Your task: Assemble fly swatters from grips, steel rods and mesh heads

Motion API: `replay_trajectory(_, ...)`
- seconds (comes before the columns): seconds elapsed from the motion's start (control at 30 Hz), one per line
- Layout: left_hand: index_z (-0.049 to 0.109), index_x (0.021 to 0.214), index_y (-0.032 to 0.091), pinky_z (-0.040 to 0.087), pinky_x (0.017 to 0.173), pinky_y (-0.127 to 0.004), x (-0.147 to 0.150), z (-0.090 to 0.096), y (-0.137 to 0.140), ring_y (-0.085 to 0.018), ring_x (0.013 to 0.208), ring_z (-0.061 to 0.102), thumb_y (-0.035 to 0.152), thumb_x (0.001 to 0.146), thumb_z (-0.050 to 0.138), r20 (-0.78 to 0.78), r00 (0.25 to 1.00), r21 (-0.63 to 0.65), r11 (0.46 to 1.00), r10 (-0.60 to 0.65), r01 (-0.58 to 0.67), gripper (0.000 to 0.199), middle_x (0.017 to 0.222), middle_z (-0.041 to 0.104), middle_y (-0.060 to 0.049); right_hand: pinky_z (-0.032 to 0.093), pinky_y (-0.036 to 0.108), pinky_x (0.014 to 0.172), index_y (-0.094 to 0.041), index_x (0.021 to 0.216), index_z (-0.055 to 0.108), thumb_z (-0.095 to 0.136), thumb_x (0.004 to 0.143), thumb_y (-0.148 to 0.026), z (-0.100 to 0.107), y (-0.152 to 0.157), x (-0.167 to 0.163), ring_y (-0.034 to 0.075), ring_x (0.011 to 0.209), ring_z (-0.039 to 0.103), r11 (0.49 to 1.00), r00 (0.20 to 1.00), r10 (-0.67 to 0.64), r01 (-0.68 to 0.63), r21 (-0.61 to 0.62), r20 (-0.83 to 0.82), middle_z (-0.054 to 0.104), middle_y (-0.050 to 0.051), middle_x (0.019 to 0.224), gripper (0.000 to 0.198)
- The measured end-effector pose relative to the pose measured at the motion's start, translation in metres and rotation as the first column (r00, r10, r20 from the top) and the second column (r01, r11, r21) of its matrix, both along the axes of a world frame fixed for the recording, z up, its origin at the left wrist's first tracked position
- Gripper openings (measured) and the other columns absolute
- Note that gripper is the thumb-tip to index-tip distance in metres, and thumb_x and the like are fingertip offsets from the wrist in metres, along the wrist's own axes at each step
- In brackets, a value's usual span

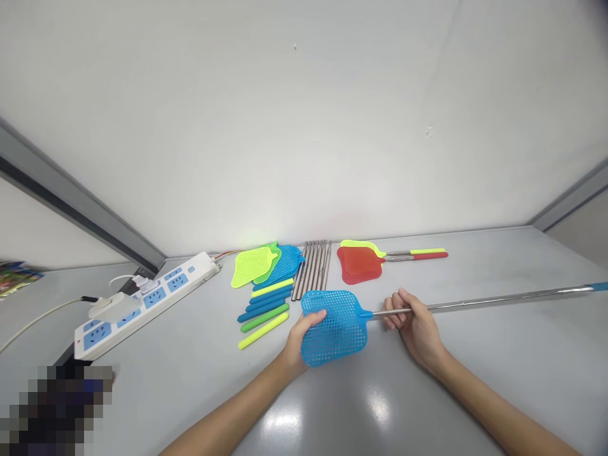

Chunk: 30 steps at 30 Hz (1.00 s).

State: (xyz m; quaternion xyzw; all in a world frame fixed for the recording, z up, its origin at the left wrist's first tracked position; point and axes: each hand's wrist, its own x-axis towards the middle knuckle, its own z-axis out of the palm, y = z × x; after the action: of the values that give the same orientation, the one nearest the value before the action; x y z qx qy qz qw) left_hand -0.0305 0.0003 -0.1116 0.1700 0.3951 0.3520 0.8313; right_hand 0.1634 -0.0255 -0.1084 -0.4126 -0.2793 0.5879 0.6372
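A blue fly swatter [335, 329] with a perforated head is held across the front of the table. My left hand [299, 339] grips the left edge of its head, thumb on top. Around the metal rod close to the head, my right hand [415, 326] has its fingers curled. The extended rod runs far to the right and ends in a blue handle [599, 287] at the picture's edge. Behind the held swatter lie several metal rods [313, 266] side by side. Left of them are loose swatter heads [254, 266] in yellow, green and blue, and several coloured handle sleeves [263, 320].
A red fly swatter [360, 265] overlaps a yellow one [427, 251] near the wall. At left stands a white power strip [147, 304] with plugs and cables. A colourful packet [18, 277] lies at the far left. The pale wall [313, 126] rises behind the table.
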Motion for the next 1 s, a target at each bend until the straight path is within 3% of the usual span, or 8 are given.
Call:
replay_trajectory(0.23, 0.06, 0.083, 0.013, 0.045, 0.079, -0.04, 0.0, -0.003, 0.003, -0.026, 0.084, 0.062, 0.023, 0.066, 0.06, -0.02, 0.999, 0.014, 0.999, 0.044, -0.044, 0.02, 0.083, 0.067, -0.008, 0.027, 0.028, 0.047, -0.02, 0.041, 0.037, 0.041, 0.08, -0.033, -0.002, 0.003, 0.001, 0.012, 0.04, 0.034, 1.0, 0.997, -0.017, 0.019, -0.024, 0.081, 0.034, -0.002, 0.041, 0.042)
replay_trajectory(0.5, 0.053, 0.106, 0.018, 0.045, 0.08, -0.041, 0.002, -0.007, 0.0, -0.025, 0.087, 0.06, 0.024, 0.067, 0.063, 0.006, 1.0, 0.164, 0.986, 0.008, -0.008, 0.041, 0.094, 0.065, -0.008, 0.027, 0.028, 0.047, -0.02, 0.04, 0.038, 0.039, 0.08, -0.03, -0.001, 0.006, 0.006, 0.012, 0.041, 0.034, 0.998, 0.996, -0.059, 0.061, -0.015, 0.062, 0.033, -0.002, 0.04, 0.041)
replay_trajectory(0.67, 0.056, 0.097, 0.016, 0.045, 0.078, -0.038, 0.003, -0.008, -0.002, -0.025, 0.086, 0.06, 0.027, 0.068, 0.063, -0.057, 0.998, 0.206, 0.978, 0.001, 0.011, 0.032, 0.093, 0.064, -0.009, 0.027, 0.028, 0.048, -0.02, 0.041, 0.039, 0.038, 0.081, -0.028, -0.003, 0.005, 0.008, 0.012, 0.041, 0.036, 0.996, 0.995, -0.09, 0.089, 0.024, 0.052, 0.035, -0.001, 0.04, 0.041)
replay_trajectory(0.77, 0.055, 0.095, 0.017, 0.044, 0.079, -0.035, 0.005, -0.004, -0.002, -0.022, 0.085, 0.059, 0.027, 0.068, 0.063, -0.093, 0.996, 0.295, 0.955, 0.015, 0.013, 0.03, 0.092, 0.063, -0.007, 0.027, 0.028, 0.048, -0.02, 0.042, 0.04, 0.038, 0.081, -0.028, -0.003, 0.005, 0.01, 0.012, 0.041, 0.036, 0.993, 0.993, -0.107, 0.105, 0.049, 0.053, 0.035, -0.002, 0.04, 0.041)
replay_trajectory(1.0, 0.04, 0.108, 0.027, 0.044, 0.071, -0.027, 0.008, 0.004, -0.002, -0.016, 0.081, 0.055, 0.027, 0.068, 0.063, -0.152, 0.98, 0.485, 0.874, 0.131, -0.042, 0.047, 0.092, 0.055, -0.001, 0.027, 0.028, 0.048, -0.019, 0.042, 0.039, 0.039, 0.081, -0.028, -0.005, 0.008, 0.012, 0.012, 0.041, 0.037, 0.992, 0.991, -0.12, 0.117, 0.047, 0.061, 0.036, -0.002, 0.041, 0.04)
